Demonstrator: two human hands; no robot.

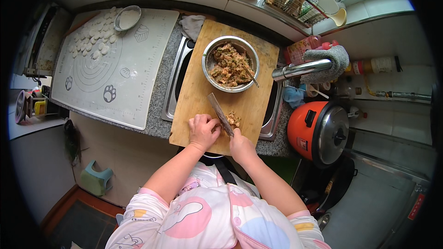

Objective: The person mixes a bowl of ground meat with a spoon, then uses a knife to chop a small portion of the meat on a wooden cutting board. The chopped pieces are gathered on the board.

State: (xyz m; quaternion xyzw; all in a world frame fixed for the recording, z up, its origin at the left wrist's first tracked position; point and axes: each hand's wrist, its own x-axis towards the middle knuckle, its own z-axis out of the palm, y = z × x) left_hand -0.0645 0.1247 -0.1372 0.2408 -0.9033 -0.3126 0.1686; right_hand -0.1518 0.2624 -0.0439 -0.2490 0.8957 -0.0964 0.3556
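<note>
My right hand (241, 145) is closed round the handle end of a kitchen knife (219, 113), whose narrow blade points up and left over a wooden cutting board (188, 100). Right beside the blade lies a small heap of chopped food (234, 119). My left hand (203, 129) rests on the board left of the knife, fingers curled; whether something small is under them is hidden. Farther up the board stands a steel bowl (230, 90) of minced filling (230, 65), with a metal utensil (252, 77) leaning in it.
The board lies across a sink (169, 102). Left is a baking mat (135, 86) with dough pieces (91, 39) and a bowl of flour (128, 19). A chrome faucet (301, 70) juts in from the right, above a red rice cooker (301, 128).
</note>
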